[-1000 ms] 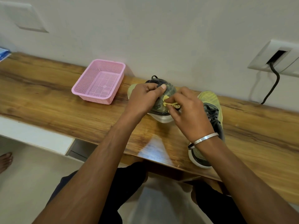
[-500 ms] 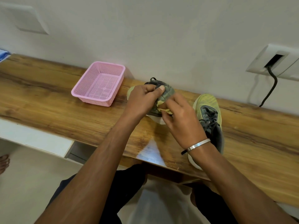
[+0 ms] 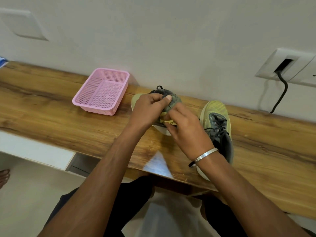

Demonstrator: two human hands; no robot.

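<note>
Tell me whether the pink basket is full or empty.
Empty: the pink basket shows only its bare mesh floor, with nothing lying inside.

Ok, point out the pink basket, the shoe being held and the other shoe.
pink basket (image 3: 96, 109): head view, on its near wall.
held shoe (image 3: 174, 102): head view, on the grey upper fabric.
other shoe (image 3: 218, 126): head view, on the dark laces.

Glossy wooden table, perforated plastic basket, knit shoe.
</note>
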